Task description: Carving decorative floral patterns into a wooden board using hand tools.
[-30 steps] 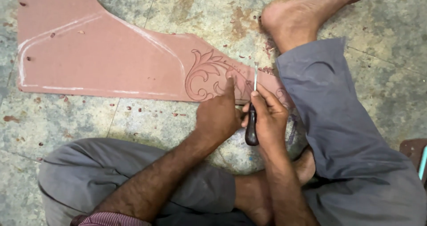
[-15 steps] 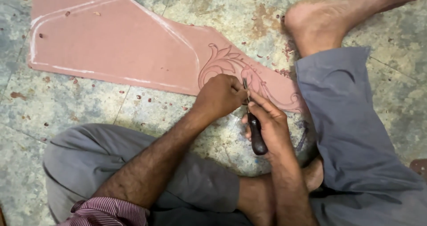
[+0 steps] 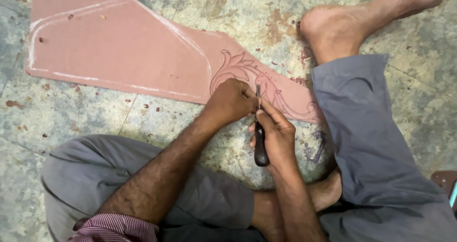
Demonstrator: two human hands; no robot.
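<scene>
Floor-level carving workshop: chalk-marked board [image 3: 119, 47], chip-strewn stone floor [image 3: 85, 113].

floor [image 3: 71, 113]: worn grey-green stone tiles, stained | on it: flat pink board [image 3: 119, 47] with carved leaf pattern at its right end | small pink chips [image 3: 145, 106] scattered near board

A mottled grey-green stone floor [image 3: 71, 113] carries small reddish chips [image 3: 145, 106] scattered about. A dark reddish-brown object [image 3: 445, 182] with a light blue edge shows at the right border.
</scene>
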